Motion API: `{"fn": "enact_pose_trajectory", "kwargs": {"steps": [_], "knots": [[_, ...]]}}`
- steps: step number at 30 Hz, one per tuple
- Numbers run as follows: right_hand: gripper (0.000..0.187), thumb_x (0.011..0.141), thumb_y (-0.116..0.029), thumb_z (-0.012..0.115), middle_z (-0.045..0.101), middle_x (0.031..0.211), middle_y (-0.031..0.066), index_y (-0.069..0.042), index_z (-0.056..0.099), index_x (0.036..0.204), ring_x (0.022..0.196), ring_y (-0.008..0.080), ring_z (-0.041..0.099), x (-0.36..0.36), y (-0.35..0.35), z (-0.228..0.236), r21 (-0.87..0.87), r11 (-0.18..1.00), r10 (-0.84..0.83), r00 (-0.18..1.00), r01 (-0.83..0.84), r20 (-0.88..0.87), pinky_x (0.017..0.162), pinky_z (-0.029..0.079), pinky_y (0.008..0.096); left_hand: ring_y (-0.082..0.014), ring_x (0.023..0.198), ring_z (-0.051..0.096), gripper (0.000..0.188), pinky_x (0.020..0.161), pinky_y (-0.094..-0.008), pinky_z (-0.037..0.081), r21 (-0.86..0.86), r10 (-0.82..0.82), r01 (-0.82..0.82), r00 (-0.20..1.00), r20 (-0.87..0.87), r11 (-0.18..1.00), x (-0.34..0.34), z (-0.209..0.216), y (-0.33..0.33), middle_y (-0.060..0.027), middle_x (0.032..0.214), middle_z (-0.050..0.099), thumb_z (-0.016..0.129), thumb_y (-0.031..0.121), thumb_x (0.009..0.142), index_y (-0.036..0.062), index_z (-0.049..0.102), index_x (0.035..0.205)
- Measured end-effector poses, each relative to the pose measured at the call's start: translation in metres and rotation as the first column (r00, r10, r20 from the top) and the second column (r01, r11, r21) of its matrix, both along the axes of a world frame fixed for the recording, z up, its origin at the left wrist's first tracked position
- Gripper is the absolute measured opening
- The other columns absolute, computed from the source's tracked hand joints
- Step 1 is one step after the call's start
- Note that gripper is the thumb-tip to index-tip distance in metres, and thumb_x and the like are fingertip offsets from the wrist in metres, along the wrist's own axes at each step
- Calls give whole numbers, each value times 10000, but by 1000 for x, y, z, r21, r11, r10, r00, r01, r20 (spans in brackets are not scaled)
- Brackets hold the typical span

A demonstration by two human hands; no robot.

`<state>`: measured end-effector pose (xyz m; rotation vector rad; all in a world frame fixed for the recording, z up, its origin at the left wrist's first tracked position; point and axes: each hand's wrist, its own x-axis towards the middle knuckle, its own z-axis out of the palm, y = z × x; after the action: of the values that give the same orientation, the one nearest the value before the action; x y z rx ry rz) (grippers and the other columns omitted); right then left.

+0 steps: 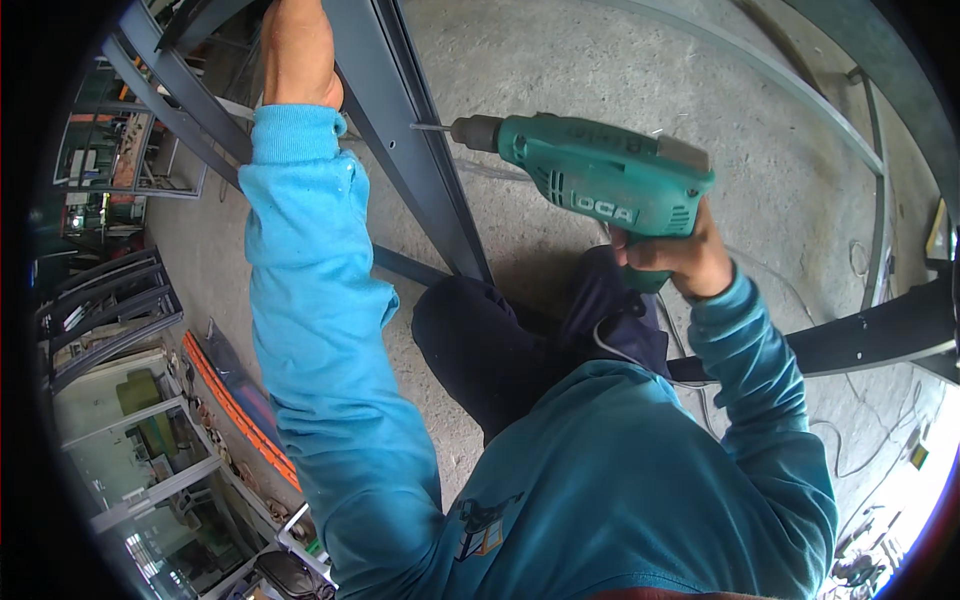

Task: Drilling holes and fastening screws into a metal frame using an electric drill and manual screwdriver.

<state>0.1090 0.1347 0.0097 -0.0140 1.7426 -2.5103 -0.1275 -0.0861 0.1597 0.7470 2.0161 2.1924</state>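
Note:
My right hand (690, 255) is wrapped round the handle of a green power drill (605, 175), held level with its chuck pointing left. The thin drill bit (430, 127) reaches the side of a dark grey metal frame bar (400, 110); I cannot tell whether its tip touches the metal. A small round hole (392, 146) shows in the bar, a little below the bit. My left arm stretches forward, and my left hand (300, 55) is at the bar's left side near the top edge. Its fingers are out of sight.
Other grey frame bars (190, 110) run at the upper left, and a curved dark bar (850, 335) crosses at the right. A cable (850, 465) loops over the concrete floor (560, 60). Orange strips (235, 405) and a glass-paned frame (150, 490) lie at the left.

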Motion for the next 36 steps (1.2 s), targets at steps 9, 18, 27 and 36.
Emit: {"fn": "enact_pose_trajectory", "kwargs": {"steps": [9, 18, 27, 36], "knots": [[877, 636, 42, 726, 607, 1182, 109, 43, 371, 1438, 917, 160, 628, 37, -70, -52, -164, 977, -133, 991, 136, 26, 778, 522, 296, -234, 1383, 363, 810, 1138, -336, 271, 221, -413, 371, 891, 190, 902, -58, 15, -23, -134, 1509, 388, 593, 550, 916, -8, 383, 1465], [875, 600, 59, 698, 562, 1318, 147, 71, 392, 1420, 1233, 221, 533, 52, -95, 5, 136, 957, -248, 967, 255, -62, 1063, 378, 340, -243, 1388, 356, 802, 1147, -335, 246, 607, -101, -160, 923, 372, 778, -94, -28, -43, -156, 1500, 398, 605, 556, 908, -26, 431, 1431], [333, 661, -8, 701, 648, 764, 87, 48, 618, 979, 644, 156, 609, 10, -20, 117, 261, 960, -137, 982, 100, 129, 644, 504, 304, -246, 1401, 339, 821, 1159, -337, 227, 141, 235, -224, 970, -66, 964, -10, -13, 8, -168, 1509, 385, 590, 559, 916, -56, 414, 1430], [384, 649, 54, 685, 655, 815, 135, 65, 618, 1028, 641, 219, 631, 12, -5, 54, -198, 973, -71, 972, 117, 225, 629, 537, 320, -250, 1328, 447, 778, 1112, -336, 333, -17, 235, -244, 946, -222, 970, -2, -7, 18, -171, 1440, 471, 569, 549, 932, -57, 446, 1402]]}}
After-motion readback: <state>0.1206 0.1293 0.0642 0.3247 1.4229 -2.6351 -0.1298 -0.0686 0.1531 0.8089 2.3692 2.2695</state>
